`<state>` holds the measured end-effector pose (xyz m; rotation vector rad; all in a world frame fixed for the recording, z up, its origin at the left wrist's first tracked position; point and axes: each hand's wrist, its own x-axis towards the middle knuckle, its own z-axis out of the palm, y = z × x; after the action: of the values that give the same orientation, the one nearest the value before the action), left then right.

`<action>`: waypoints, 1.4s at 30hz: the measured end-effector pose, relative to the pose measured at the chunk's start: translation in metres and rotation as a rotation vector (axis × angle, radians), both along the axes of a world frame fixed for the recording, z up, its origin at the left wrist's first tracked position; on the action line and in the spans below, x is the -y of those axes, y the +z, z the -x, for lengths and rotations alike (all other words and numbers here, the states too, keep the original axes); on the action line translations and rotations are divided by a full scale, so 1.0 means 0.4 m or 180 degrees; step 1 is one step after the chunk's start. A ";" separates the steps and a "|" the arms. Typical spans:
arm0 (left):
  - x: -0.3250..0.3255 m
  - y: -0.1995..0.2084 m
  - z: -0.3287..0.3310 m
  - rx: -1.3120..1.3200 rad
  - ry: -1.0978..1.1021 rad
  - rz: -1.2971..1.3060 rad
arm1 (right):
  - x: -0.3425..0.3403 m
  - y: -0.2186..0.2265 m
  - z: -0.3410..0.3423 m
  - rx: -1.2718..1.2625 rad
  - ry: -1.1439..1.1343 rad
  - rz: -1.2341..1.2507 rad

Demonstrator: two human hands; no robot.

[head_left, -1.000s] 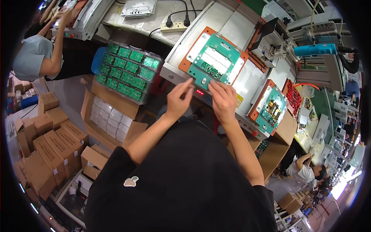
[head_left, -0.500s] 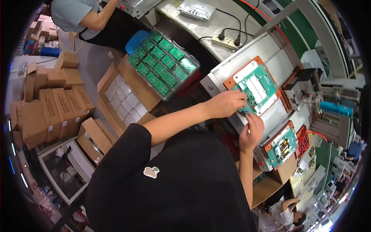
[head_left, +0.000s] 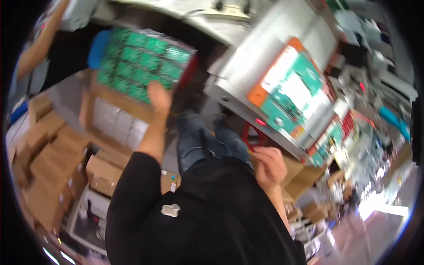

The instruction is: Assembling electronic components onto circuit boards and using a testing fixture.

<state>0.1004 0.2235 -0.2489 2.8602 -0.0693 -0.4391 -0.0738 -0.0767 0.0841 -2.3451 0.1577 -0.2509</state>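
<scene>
My left hand [head_left: 159, 95] is over the near right edge of a clear tray [head_left: 193, 52] filled with rows of green circuit boards [head_left: 148, 59]. Its fingers are smeared by motion, so whether it touches a board is unclear. My right hand [head_left: 270, 167] is in front of the grey machine bed, fingers curled together in a pinch; anything between them is too small or hidden to name. Up on the bed, a teal plate [head_left: 282, 98] with a circuit board in it lies on an orange-edged fixture [head_left: 256, 95], apart from both hands.
Below the tray stands an open carton [head_left: 86, 106] of white-wrapped packs. Brown boxes [head_left: 57, 163] are stacked at the left. A second teal fixture [head_left: 327, 139] sits right of the first. A power strip [head_left: 227, 12] is at the back; another person's arm [head_left: 39, 42] shows top left.
My left hand has left the teal plate and swung left to the tray of boards. My right hand has drawn back toward me from the plate. The whole view has shifted and blurred.
</scene>
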 end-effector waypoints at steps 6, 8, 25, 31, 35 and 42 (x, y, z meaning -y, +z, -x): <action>-0.090 0.101 -0.059 -0.0314 0.0844 0.0967 | -0.036 0.017 -0.035 0.0047 -0.0032 -0.0034; -0.086 0.139 -0.070 -0.0835 0.2158 0.3708 | -0.023 0.033 -0.061 0.0049 -0.0062 -0.0178; 0.440 0.693 -0.138 0.0504 -0.2165 0.3292 | 0.124 -0.125 -0.236 0.0301 -0.0920 0.0063; 0.481 0.583 -0.187 0.1141 -0.2822 0.2846 | 0.123 -0.179 -0.290 -0.0053 -0.0816 0.0040; 0.471 0.601 -0.184 0.1211 -0.2835 0.2574 | 0.127 -0.180 -0.278 0.0024 -0.0671 0.0229; 0.475 0.572 -0.218 0.1010 -0.2820 0.2881 | 0.112 -0.219 -0.276 0.0231 -0.0896 0.0804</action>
<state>0.1875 0.0337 -0.0201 1.8324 -1.2502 -0.0387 0.0364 -0.1214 -0.0036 -2.5559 0.4448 -0.5192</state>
